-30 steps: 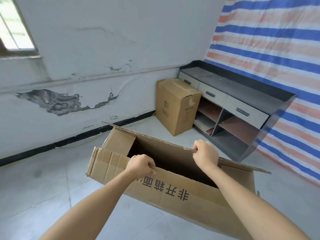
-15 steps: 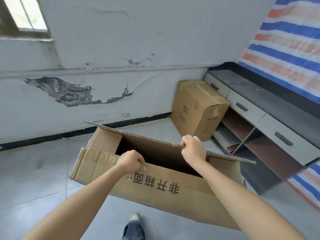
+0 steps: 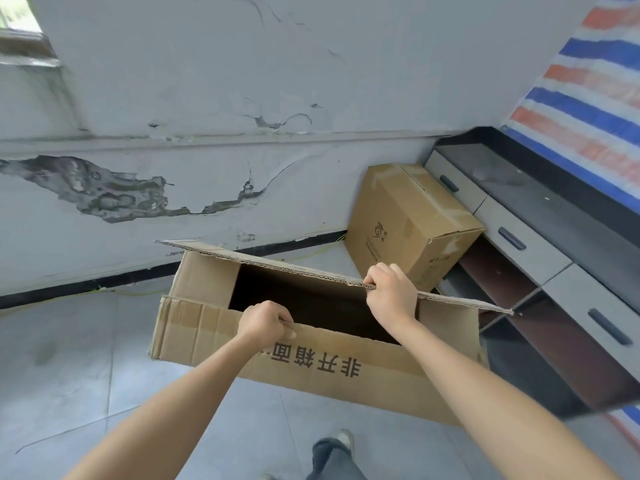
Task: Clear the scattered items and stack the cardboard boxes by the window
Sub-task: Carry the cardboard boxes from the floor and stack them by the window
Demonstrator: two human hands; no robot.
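A person is holding a long open box (image 3: 311,372) with both hands above a grey tiled floor (image 3: 69,368). A trouser leg (image 3: 329,459) and a shoe are showing at 6 o'clock, just below the box's near wall. Dark printed characters are running along that wall, upside down to the camera.

The left hand (image 3: 263,322) is gripping the near rim, its fingers curled over the cardboard edge. At 1 o'clock from it, across the dark opening, the right hand (image 3: 391,296) is clenching the edge of the far flap (image 3: 277,263), which is jutting out level beyond both ends of the opening. A short end flap is standing up at the box's 9 o'clock end.

Beyond the right hand, at 1 o'clock, a second box (image 3: 408,216) is sitting closed and taped on the floor in the corner, close to the wall and right against a cabinet (image 3: 519,244). The cabinet is stretching from 1 to 4 o'clock, with pale drawers and dark handles above open shelves. A red, white and blue striped tarp (image 3: 588,98) is hanging behind it at 2 o'clock.

Paint is peeling from the wall (image 3: 207,98) at 10 o'clock. The window (image 3: 17,22) is just showing at 11 o'clock, well apart from both boxes.
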